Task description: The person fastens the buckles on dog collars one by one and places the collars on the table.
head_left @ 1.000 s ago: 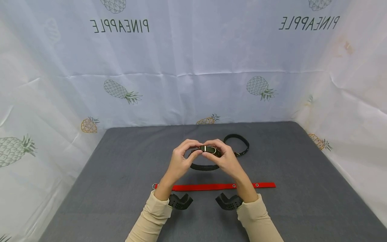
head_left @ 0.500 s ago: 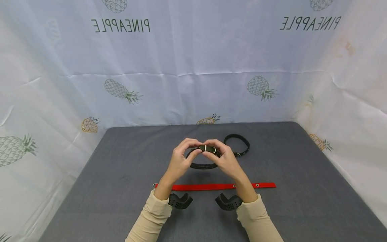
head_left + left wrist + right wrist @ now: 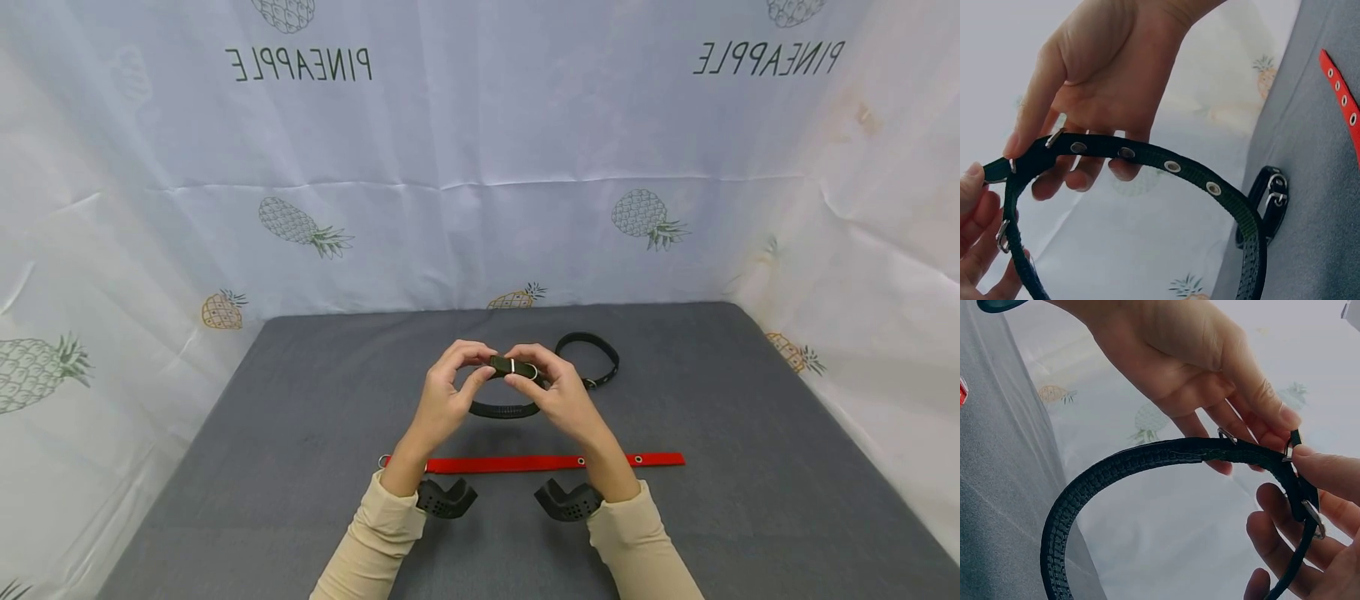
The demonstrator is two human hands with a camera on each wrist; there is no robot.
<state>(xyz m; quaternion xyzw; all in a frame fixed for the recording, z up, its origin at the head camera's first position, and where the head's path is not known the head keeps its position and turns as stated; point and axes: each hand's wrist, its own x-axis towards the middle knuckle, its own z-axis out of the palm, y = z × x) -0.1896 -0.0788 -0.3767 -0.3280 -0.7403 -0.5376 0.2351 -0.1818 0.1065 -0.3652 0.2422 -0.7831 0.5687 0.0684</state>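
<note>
A dark green-and-black collar (image 3: 504, 411), bent into a loop, is held up over the table between both hands. My left hand (image 3: 441, 398) pinches its strap between thumb and fingers, beside a narrow metal keeper. My right hand (image 3: 561, 396) pinches the strap on the other side of the keeper, close to a D-ring (image 3: 533, 372). In the left wrist view, metal eyelets (image 3: 1173, 167) run along the band and a buckle (image 3: 1002, 236) shows by the fingers. The padded stretch hangs below in the head view.
A red strap (image 3: 510, 464) with eyelets and a ring at its left end lies flat on the grey table (image 3: 322, 500), nearer the body. Behind the right hand lies a second black collar (image 3: 587, 337), curled in a loop. Pineapple-printed white curtains (image 3: 465, 242) enclose the table.
My left hand has shifted slightly left and up along the collar, and more strap shows left of the keeper. The right hand stays almost in place; the strap and collar on the table are unmoved.
</note>
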